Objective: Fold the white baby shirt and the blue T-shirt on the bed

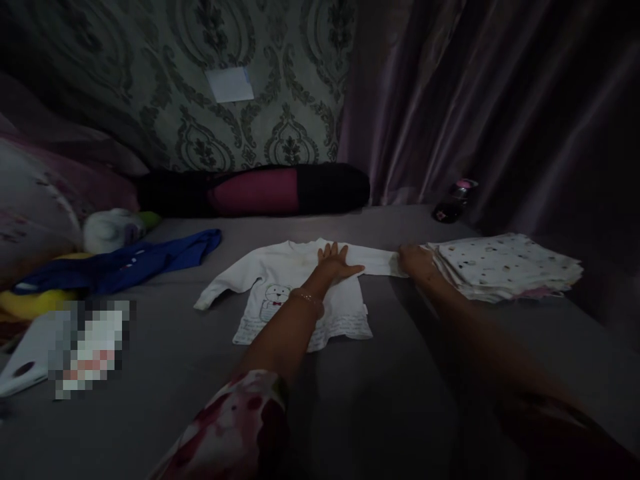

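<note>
A small white long-sleeved shirt (295, 267) with a bear print lies spread on the grey sheet. My left hand (334, 264) rests flat on its upper right part, fingers spread. At the end of the right-hand sleeve, my right hand (416, 261) is closed on the cuff, and the sleeve runs straight out between my two hands. The other sleeve lies bent toward the lower left. Just right of my right hand is a stack of folded white printed cloths (505, 263).
Blue clothing (130, 263), a plush toy (113, 230) and a yellow item (35, 303) lie at the left. A black and pink bolster (255, 191) runs along the patterned wall. Near the curtain (425, 100) stands a dark bottle with a pink top (453, 205).
</note>
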Motion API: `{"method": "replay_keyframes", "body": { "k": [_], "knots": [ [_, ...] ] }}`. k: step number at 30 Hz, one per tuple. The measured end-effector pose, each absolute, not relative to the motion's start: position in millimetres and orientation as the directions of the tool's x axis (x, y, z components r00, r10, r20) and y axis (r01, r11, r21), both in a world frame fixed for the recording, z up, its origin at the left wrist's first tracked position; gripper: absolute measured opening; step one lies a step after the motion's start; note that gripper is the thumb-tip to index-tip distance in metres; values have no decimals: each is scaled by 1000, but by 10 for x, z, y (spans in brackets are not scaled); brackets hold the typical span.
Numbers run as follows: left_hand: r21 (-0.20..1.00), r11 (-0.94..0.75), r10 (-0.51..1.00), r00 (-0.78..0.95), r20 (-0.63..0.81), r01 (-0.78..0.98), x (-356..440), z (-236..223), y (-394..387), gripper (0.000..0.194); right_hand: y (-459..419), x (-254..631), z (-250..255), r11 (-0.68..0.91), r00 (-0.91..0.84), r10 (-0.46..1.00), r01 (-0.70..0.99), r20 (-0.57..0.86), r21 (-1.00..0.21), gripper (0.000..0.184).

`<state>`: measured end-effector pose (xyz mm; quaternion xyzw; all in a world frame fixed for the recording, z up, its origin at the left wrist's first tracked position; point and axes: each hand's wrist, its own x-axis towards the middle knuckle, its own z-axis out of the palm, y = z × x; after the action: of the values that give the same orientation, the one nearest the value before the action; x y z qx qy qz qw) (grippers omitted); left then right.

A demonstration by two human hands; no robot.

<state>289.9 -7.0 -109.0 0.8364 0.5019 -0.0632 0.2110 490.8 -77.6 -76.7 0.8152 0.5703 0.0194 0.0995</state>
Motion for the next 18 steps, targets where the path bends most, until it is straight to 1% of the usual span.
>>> {"method": "replay_keyframes", "body": {
  "k": [2,4,5,7,8,9,10,11,12,15,18],
  "knots": [
    [315,-381,827,473,-304,869,2923,-1095,-71,111,-764,4801,-767,-335,336,942,932,12,140,33],
    [402,-352,835,478,-274,845,2904,-1109,-61,107,-729,4654,-762,-258,250,964,963,92,78,35],
    [484,-322,836,484,-258,814,2874,-1115,-50,101,-703,4559,-761,-197,191,976,979,109,44,38],
    [701,-201,849,479,-224,684,2773,-1117,-27,82,-637,4329,-773,-97,99,990,995,97,-21,44],
    [805,-124,861,466,-203,580,2705,-1110,-18,72,-598,4202,-789,-49,55,994,997,93,-64,46],
    [883,-55,875,449,-182,466,2627,-1095,-13,65,-558,4072,-812,-5,15,996,994,90,-105,47],
    [930,-10,891,425,-158,368,2541,-1074,-10,61,-517,3946,-844,36,-23,995,989,93,-145,48],
    [950,1,908,398,-132,313,2447,-1046,-10,58,-476,3828,-883,63,-47,994,984,95,-167,49],
    [953,-12,922,372,-107,304,2345,-1014,-9,57,-435,3720,-927,76,-60,994,981,94,-180,52],
    [914,-86,956,291,-36,397,1971,-913,10,50,-322,3478,-1069,77,-68,996,983,61,-167,60],
    [876,-133,976,214,35,464,1491,-854,45,41,-224,3335,-1174,87,-85,996,985,18,-151,64]
  ]
}}
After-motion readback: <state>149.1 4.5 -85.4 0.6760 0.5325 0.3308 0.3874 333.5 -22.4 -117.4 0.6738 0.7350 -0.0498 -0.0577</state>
